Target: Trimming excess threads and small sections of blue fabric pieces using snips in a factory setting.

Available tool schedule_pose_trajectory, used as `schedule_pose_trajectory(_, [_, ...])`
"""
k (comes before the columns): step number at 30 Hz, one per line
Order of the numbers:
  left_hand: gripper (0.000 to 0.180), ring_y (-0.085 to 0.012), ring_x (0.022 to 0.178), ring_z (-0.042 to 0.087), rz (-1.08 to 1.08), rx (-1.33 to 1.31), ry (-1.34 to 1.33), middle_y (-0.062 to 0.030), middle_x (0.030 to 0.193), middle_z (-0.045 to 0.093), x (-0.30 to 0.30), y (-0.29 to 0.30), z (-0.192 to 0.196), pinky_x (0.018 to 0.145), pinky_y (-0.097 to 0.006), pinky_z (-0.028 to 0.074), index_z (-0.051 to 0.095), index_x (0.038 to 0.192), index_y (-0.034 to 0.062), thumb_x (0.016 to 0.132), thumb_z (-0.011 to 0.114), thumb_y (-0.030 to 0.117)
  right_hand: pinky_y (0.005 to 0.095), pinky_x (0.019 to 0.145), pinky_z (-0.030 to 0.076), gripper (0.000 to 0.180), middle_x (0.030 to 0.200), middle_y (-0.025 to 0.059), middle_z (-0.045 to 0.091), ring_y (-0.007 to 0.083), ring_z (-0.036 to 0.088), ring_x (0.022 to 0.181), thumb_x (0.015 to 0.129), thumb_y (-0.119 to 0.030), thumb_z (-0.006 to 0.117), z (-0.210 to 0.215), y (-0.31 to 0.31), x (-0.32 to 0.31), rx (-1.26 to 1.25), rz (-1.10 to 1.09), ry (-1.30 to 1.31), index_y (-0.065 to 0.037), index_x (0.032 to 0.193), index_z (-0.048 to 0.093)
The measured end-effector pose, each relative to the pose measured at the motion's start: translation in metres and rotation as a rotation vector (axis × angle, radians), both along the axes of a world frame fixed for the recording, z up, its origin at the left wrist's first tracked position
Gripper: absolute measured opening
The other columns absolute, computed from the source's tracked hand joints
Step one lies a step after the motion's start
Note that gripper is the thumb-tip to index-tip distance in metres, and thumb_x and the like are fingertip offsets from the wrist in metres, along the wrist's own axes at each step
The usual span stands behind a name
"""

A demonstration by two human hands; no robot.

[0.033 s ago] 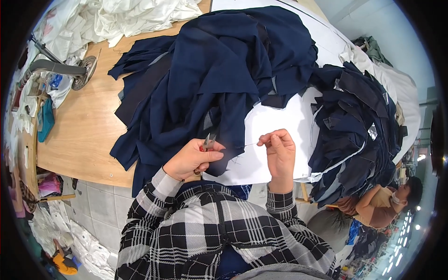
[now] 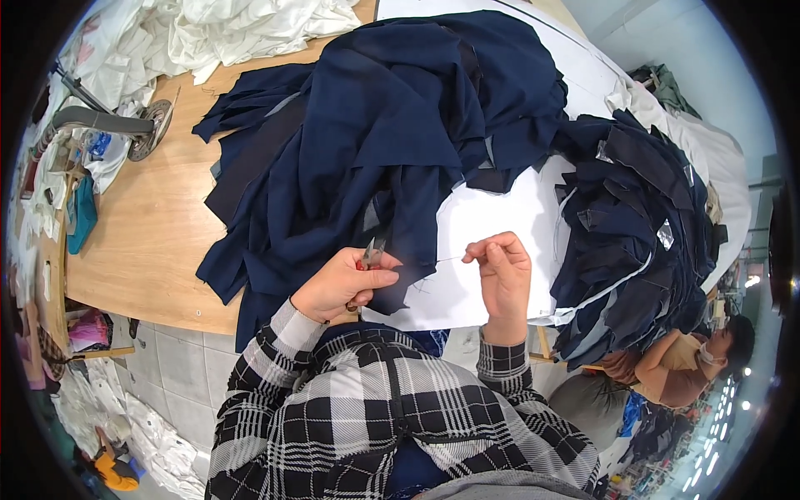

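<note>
My left hand [image 2: 343, 285] is closed, with small thread snips [image 2: 373, 252] in its grip, blades pointing up and away. Its thumb and fingertips also pinch the edge of a dark navy cloth piece [image 2: 417, 272]. To the right, my right hand [image 2: 507, 279] is closed in a pinch on a fine thread [image 2: 450, 259], which runs across to the cloth's corner. Beyond both hands spreads a large heap of navy cloth pieces [image 2: 383, 125]. White sheeting [image 2: 479, 217] lies beneath the thread.
A tied bundle of dark cloth pieces [image 2: 617, 225] stands at the right, with another person [image 2: 679, 367] beyond it. White cloth [image 2: 242, 33] is piled at the far left of the wooden table [image 2: 133, 242]. A grey stand [image 2: 100, 122] sits at the table's left.
My right hand has shifted very slightly to the right, still pinching the thread. The left hand and the cloth look unmoved.
</note>
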State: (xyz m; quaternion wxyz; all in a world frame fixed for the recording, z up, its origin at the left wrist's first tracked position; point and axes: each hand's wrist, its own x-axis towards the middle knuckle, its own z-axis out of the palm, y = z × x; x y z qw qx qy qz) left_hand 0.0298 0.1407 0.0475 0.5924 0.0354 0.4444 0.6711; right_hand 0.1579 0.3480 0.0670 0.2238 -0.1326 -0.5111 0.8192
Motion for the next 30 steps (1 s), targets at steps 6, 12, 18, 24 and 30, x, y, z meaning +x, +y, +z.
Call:
schedule_pose_trajectory(6, [0.014,-0.0026,0.044,0.041,0.005,0.012,0.023,0.0024,0.064,0.053,-0.004,-0.003,0.002,0.039,-0.018,0.029,0.062,0.096,0.0028,0.084,0.065,0.007,0.0496,0.088,0.042,0.025,0.083,0.0204,0.066,0.0342,0.065,0.079,0.080,-0.023,0.068,0.008,0.043,0.029,0.089,0.703,0.409,-0.001,0.092,0.067])
schedule_pose_trajectory(12, [0.013,-0.0024,0.044,0.042,-0.002,0.060,-0.019,0.0027,0.066,0.053,-0.001,-0.002,-0.003,0.039,-0.018,0.029,0.061,0.096,0.0035,0.084,0.064,0.007,0.0372,0.105,0.029,0.054,0.120,0.0103,0.057,0.0252,0.038,0.129,0.074,-0.008,0.069,0.005,0.000,-0.031,0.773,0.532,-0.096,-0.005,0.124,0.052])
schedule_pose_trajectory(18, [0.020,-0.0016,0.053,0.042,0.215,-0.092,0.531,0.0027,0.075,0.054,-0.001,-0.003,-0.015,0.046,-0.017,0.033,0.060,0.099,0.0013,0.082,0.065,0.008,0.0214,0.070,0.046,0.016,0.084,0.0022,0.061,0.0068,0.056,0.069,0.079,0.002,0.064,-0.011,-0.022,-0.041,0.376,0.484,-0.381,0.001,0.094,0.062])
schedule_pose_trajectory(24, [0.039,-0.0029,0.059,0.041,0.270,-0.003,1.121,0.0017,0.081,0.054,0.011,0.013,0.011,0.052,-0.018,0.035,0.061,0.106,0.0020,0.070,0.076,0.007,0.0184,0.074,0.044,0.027,0.093,0.0022,0.057,0.0062,0.054,0.084,0.076,0.005,0.066,-0.008,-0.026,-0.038,0.428,0.368,-0.295,0.000,0.102,0.058])
schedule_pose_trajectory(30, [0.017,-0.0032,0.047,0.043,0.149,-0.036,0.472,0.0037,0.062,0.052,0.005,0.019,0.002,0.044,-0.018,0.033,0.062,0.092,-0.0014,0.086,0.062,0.015,0.0194,0.079,0.045,0.032,0.093,0.0027,0.058,0.0087,0.054,0.088,0.073,0.008,0.067,0.003,-0.026,-0.033,0.244,0.329,-0.314,0.000,0.102,0.058])
